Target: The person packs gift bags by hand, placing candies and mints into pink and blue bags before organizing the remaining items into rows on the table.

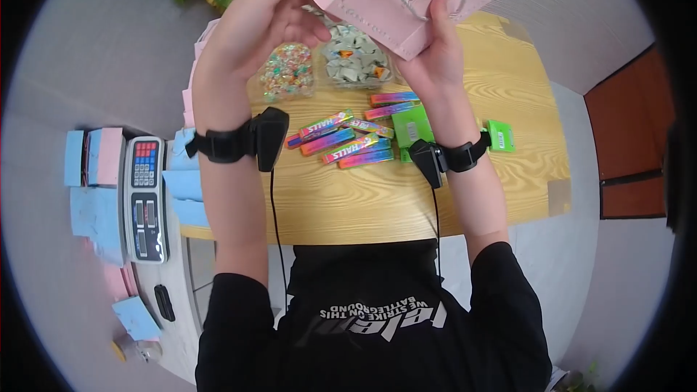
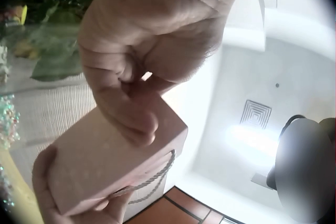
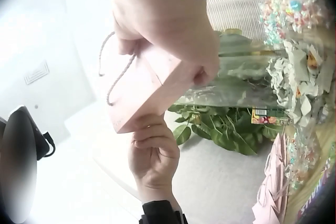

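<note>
A pink paper gift bag [image 1: 396, 0] with white rope handles is held up over the far edge of the table. My right hand [image 1: 439, 54] grips it from the right, thumb across the face beside a handle and fingers behind. At the bag's left end is my left hand [image 1: 290, 14]; in the left wrist view its bent fingers [image 2: 134, 127] pinch the bag's edge. The right wrist view shows the left fingertips against the lower end of the bag. Part of the left thumb is hidden.
Below the bag stand a clear tub of colourful wrapped candies [image 1: 287, 72] and a tub of white-wrapped pieces [image 1: 356, 58]. Several Halls candy sticks [image 1: 352, 149] and green boxes [image 1: 412, 129] lie nearer. At left are a scale [image 1: 145, 199] and blue paper bags [image 1: 94, 210].
</note>
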Available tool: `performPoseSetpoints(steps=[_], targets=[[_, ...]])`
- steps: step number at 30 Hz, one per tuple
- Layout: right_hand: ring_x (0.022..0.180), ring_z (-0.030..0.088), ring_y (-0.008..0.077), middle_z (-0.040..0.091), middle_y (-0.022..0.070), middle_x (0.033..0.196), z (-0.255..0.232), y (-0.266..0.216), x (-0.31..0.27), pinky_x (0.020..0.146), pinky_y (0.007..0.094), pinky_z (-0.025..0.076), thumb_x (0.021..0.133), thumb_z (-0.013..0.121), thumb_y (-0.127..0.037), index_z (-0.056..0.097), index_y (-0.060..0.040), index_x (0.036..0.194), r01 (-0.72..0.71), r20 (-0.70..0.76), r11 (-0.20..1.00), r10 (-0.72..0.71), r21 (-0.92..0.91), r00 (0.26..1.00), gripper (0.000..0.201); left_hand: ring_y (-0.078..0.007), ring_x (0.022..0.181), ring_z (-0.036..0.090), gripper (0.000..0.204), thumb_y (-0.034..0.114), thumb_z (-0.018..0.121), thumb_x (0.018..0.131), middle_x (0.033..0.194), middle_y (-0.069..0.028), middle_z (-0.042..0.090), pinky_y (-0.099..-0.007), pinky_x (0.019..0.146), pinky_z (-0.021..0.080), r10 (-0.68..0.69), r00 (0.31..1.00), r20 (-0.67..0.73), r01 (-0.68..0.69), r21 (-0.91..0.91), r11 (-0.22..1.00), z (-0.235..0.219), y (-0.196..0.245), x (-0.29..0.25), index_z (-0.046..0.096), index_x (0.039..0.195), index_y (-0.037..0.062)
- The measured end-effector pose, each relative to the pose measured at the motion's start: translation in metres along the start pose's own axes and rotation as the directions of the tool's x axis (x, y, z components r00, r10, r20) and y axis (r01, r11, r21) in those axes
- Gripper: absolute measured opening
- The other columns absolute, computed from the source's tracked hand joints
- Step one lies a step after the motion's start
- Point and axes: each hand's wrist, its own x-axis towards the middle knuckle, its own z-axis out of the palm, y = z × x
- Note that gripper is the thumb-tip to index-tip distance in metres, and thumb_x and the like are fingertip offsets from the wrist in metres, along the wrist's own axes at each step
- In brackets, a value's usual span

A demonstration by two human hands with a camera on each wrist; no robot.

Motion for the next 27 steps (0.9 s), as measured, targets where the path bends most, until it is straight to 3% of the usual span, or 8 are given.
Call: performPoseSetpoints(steps=[2, 4, 6, 9, 10, 12, 22, 27], targets=[[0.133, 0.043, 0.0300, 0.044, 0.0108, 0.143, 0.002, 0.011, -0.001, 0.109, 0.0492, 0.037, 0.096, 0.053, -0.046, 0.032, -0.0074, 0.144, -0.015, -0.034, 0.998, 0.013, -0.060, 0.999, 0.065, -0.0140, 0.086, 0.066, 0.044, 0.029, 0.050, 0.098, 0.107, -0.0115, 0.066, -0.0231, 0.070, 0.054, -0.002, 0.995, -0.103, 0.007, 0.050, 0.999, -0.024, -0.020, -0.016, 0.049, 0.133, 0.0027], [0.130, 0.046, 0.0285, 0.047, 0.0104, 0.141, 0.000, 0.021, 0.001, 0.107, 0.0467, 0.040, 0.096, 0.054, -0.042, 0.034, -0.0065, 0.143, -0.033, -0.066, 0.992, 0.025, -0.122, 0.998, 0.062, -0.0194, 0.098, 0.064, 0.051, 0.031, 0.054, 0.095, 0.115, -0.0123, 0.065, -0.0297, 0.081, 0.053, 0.071, 0.875, -0.478, 0.184, 0.466, 0.866, -0.056, -0.054, -0.022, 0.047, 0.138, 0.0036], [0.124, 0.052, 0.0237, 0.054, 0.0105, 0.133, -0.009, 0.031, 0.005, 0.102, 0.0398, 0.045, 0.095, 0.060, -0.030, 0.039, -0.0038, 0.139, -0.049, -0.123, 0.948, 0.011, -0.315, 0.992, 0.055, -0.0268, 0.103, 0.063, 0.062, 0.036, 0.066, 0.086, 0.120, -0.0147, 0.063, -0.0338, 0.089, 0.050, 0.074, 0.866, -0.494, 0.368, 0.731, 0.575, -0.098, -0.101, -0.022, 0.050, 0.136, 0.0030], [0.117, 0.056, 0.0209, 0.058, 0.0111, 0.126, -0.014, 0.047, 0.014, 0.097, 0.0352, 0.047, 0.089, 0.069, -0.023, 0.045, -0.0017, 0.134, -0.060, -0.197, 0.867, -0.045, -0.495, 0.979, 0.056, -0.0335, 0.117, 0.056, 0.077, 0.039, 0.078, 0.071, 0.130, -0.0180, 0.058, -0.0368, 0.100, 0.045, -0.071, 0.869, -0.490, 0.481, 0.802, 0.353, -0.097, -0.117, -0.019, 0.052, 0.133, 0.0010], [0.117, 0.056, 0.0209, 0.058, 0.0111, 0.126, -0.015, 0.050, 0.016, 0.097, 0.0352, 0.047, 0.089, 0.069, -0.023, 0.045, -0.0017, 0.134, -0.063, -0.186, 0.864, -0.036, -0.500, 0.982, 0.056, -0.0335, 0.117, 0.056, 0.077, 0.039, 0.078, 0.071, 0.130, -0.0180, 0.058, -0.0368, 0.100, 0.045, -0.066, 0.863, -0.500, 0.488, 0.795, 0.361, -0.098, -0.125, -0.019, 0.052, 0.133, 0.0010], [0.112, 0.057, 0.0207, 0.058, 0.0126, 0.122, -0.016, 0.056, 0.017, 0.093, 0.0341, 0.049, 0.076, 0.081, -0.018, 0.039, -0.0006, 0.137, -0.116, -0.245, 0.779, -0.049, -0.616, 0.968, 0.076, -0.0365, 0.132, 0.042, 0.090, 0.041, 0.083, 0.061, 0.140, -0.0182, 0.050, -0.0393, 0.109, 0.035, -0.017, 0.924, -0.382, 0.382, 0.923, 0.053, -0.099, -0.142, -0.019, 0.049, 0.137, 0.0041], [0.107, 0.060, 0.0200, 0.058, 0.0128, 0.118, 0.000, 0.061, 0.023, 0.086, 0.0337, 0.051, 0.074, 0.082, -0.021, 0.035, -0.0001, 0.140, -0.105, -0.147, 0.532, -0.038, -0.840, 0.988, 0.084, -0.0397, 0.139, 0.030, 0.097, 0.041, 0.086, 0.057, 0.144, -0.0167, 0.045, -0.0439, 0.114, 0.026, -0.203, 0.906, -0.371, 0.386, 0.921, 0.043, -0.104, -0.145, -0.013, 0.046, 0.141, 0.0111], [0.102, 0.060, 0.0200, 0.058, 0.0124, 0.115, 0.003, 0.064, 0.033, 0.082, 0.0339, 0.051, 0.075, 0.081, -0.024, 0.031, -0.0021, 0.143, -0.113, -0.178, 0.529, -0.074, -0.841, 0.981, 0.087, -0.0371, 0.131, 0.042, 0.091, 0.035, 0.087, 0.057, 0.135, -0.0187, 0.052, -0.0421, 0.106, 0.038, -0.201, 0.918, -0.342, 0.373, 0.916, 0.146, -0.100, -0.131, -0.014, 0.050, 0.136, 0.0095]])
